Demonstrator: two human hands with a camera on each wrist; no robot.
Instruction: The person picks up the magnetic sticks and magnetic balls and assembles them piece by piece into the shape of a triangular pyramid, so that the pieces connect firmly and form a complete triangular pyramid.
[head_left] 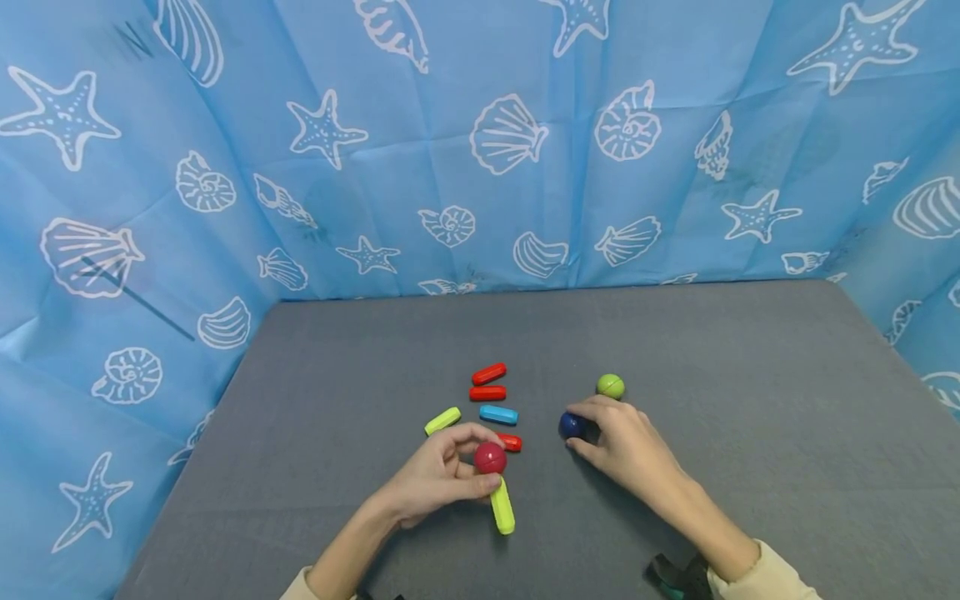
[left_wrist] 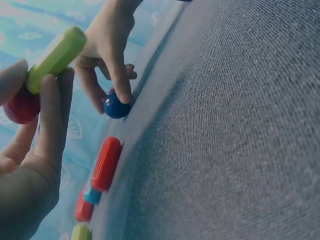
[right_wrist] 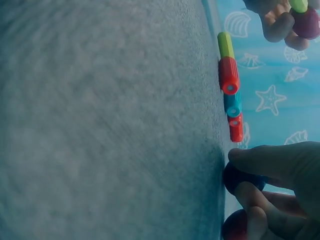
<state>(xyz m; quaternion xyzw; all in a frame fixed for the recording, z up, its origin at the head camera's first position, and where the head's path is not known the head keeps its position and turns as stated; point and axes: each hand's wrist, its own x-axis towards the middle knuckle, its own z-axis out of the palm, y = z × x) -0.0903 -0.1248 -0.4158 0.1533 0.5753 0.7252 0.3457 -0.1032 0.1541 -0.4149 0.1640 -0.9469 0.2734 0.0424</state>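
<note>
1. The left hand [head_left: 442,471] pinches a shiny red ball [head_left: 490,457] and a yellow-green stick [head_left: 502,508] — they touch, above the gray cloth-topped desk [head_left: 750,367].
2. The right hand [head_left: 626,442] pinches a shiny dark blue ball [head_left: 571,426] on the desk.
3. A lime-green ball [head_left: 611,385] sits just past that hand.
4. Three red sticks [head_left: 487,393], one blue stick [head_left: 498,414] and another yellow-green stick [head_left: 442,420] lie nearby.

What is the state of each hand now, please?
Left hand: holding a crimson ball and a yellow-green rod.
Right hand: pinching a dark blue ball; whether it also grips the neighbouring dark red ball cannot be told.
</note>
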